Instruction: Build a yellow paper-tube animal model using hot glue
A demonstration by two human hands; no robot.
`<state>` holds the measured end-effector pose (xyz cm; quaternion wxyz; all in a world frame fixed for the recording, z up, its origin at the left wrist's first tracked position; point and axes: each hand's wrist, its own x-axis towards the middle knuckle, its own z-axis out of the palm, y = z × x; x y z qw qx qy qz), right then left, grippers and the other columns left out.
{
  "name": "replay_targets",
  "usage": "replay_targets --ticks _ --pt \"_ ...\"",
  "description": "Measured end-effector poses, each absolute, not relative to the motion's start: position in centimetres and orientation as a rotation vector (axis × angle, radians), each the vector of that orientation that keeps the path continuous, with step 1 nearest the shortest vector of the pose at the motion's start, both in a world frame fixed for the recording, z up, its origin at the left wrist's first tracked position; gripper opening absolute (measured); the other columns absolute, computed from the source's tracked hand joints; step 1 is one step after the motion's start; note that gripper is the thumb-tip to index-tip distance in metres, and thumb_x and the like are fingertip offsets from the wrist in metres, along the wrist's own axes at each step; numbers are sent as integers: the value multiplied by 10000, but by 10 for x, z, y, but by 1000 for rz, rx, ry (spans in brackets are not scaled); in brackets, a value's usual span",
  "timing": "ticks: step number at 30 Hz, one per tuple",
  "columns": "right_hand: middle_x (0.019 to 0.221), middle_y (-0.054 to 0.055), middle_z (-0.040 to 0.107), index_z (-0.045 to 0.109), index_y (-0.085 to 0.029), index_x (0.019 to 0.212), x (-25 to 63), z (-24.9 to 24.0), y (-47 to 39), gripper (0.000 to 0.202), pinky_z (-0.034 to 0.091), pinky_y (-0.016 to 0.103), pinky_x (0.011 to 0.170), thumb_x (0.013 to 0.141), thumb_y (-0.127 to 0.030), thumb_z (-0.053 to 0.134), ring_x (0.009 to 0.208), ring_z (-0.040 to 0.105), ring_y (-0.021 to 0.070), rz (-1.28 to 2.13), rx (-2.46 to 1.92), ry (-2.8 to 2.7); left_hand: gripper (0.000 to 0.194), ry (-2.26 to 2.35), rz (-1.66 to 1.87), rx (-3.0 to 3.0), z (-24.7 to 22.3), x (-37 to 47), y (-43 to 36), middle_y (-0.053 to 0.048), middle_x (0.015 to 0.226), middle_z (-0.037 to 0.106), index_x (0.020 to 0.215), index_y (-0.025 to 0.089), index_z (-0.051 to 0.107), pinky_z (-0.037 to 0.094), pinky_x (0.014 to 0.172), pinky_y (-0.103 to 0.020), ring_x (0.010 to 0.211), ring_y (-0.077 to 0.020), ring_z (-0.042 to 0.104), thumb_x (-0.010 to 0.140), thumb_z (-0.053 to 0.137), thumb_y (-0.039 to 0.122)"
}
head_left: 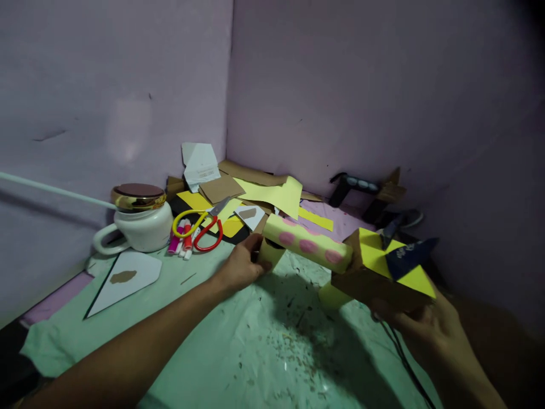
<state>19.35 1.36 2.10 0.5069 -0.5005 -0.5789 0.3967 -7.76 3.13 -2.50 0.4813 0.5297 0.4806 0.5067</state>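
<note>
My left hand (242,262) is closed around a short yellow paper tube (271,255) standing near the middle. Directly above that tube lies the far end of a longer yellow tube with pink spots (306,243); I cannot tell whether they are joined. The spotted tube runs right to a cardboard box with a yellow top (395,261). Dark blue pieces (411,258) rise from the box top, one with white marks. My right hand (426,326) grips the box from its near right side. Another short yellow tube (334,295) shows under the box's left end.
A white mug with a gold-rimmed lid (142,227) stands left, beside markers (186,236) and scissors (208,241). Cardboard and yellow paper (272,193) pile up in the wall corner. A cut white piece (125,278) lies front left. Small scraps litter the green cloth (204,352).
</note>
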Motion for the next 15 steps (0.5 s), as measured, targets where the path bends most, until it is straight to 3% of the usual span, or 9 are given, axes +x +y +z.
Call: replay_targets --ticks 8,15 --pt "1081 55 666 619 -283 1006 187 27 9 511 572 342 780 526 -311 792 1045 610 326 879 -1271 -1381 538 1195 1199 1348 -20 -78 30 -85 1005 636 1088 154 540 468 760 -369 884 -244 591 567 673 131" --pt "943 64 698 633 -280 1047 183 26 7 538 589 403 743 530 -328 778 975 642 346 836 -1223 -1388 607 1157 1264 1344 -13 -81 31 -124 1157 594 1140 141 519 407 896 -423 1022 -271 550 550 658 162"
